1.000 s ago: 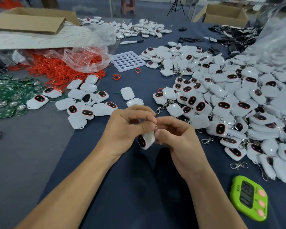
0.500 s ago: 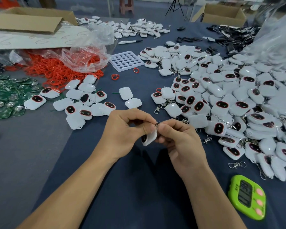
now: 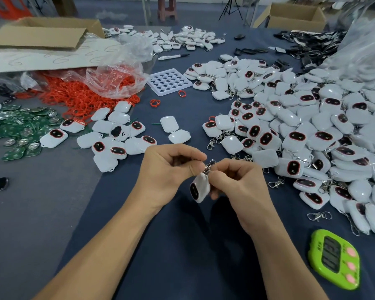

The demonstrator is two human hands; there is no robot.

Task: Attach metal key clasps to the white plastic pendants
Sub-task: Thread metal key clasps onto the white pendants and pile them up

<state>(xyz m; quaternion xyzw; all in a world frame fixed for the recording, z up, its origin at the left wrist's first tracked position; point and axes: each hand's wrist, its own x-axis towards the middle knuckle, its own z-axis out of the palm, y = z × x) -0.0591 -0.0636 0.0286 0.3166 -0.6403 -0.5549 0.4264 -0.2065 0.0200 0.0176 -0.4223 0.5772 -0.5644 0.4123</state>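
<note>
The left hand (image 3: 169, 169) and the right hand (image 3: 238, 182) met above the table (image 3: 182, 245), each pinching the clasp (image 3: 209, 166) with curled fingers. A pendant (image 3: 199, 188) hung from it between them (dark window facing left). A heap (image 3: 301, 131) of pendants lay to the right, a loose clasp (image 3: 276, 182) near it, and a timer (image 3: 333, 256) beside the right forearm.
</note>
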